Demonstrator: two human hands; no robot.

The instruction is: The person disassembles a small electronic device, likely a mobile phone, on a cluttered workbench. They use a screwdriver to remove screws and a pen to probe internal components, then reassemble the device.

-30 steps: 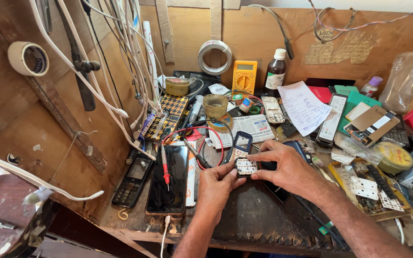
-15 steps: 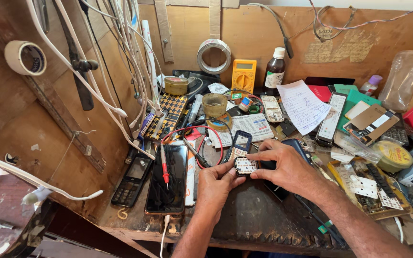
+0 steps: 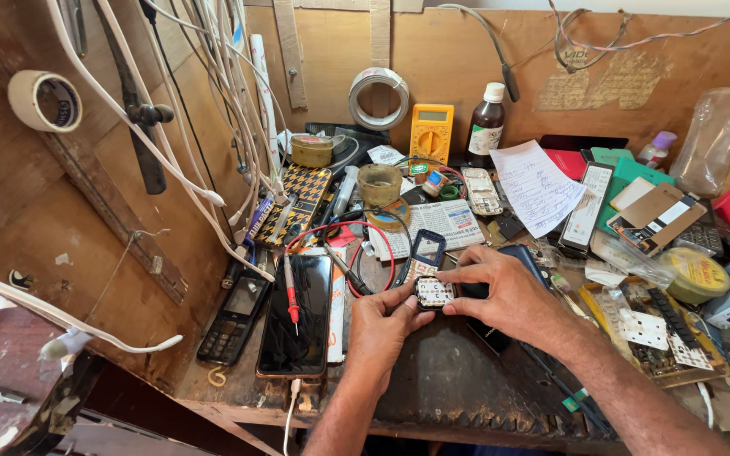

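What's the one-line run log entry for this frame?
left hand: grips small keypad part | right hand: fingertips on same part | nearby: smartphone, red probe, yellow multimeter

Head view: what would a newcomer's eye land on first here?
Both hands meet at centre: the left hand and right hand pinch a small keypad part. Left of them lies a black smartphone with a red probe across it; a yellow multimeter stands at the back.
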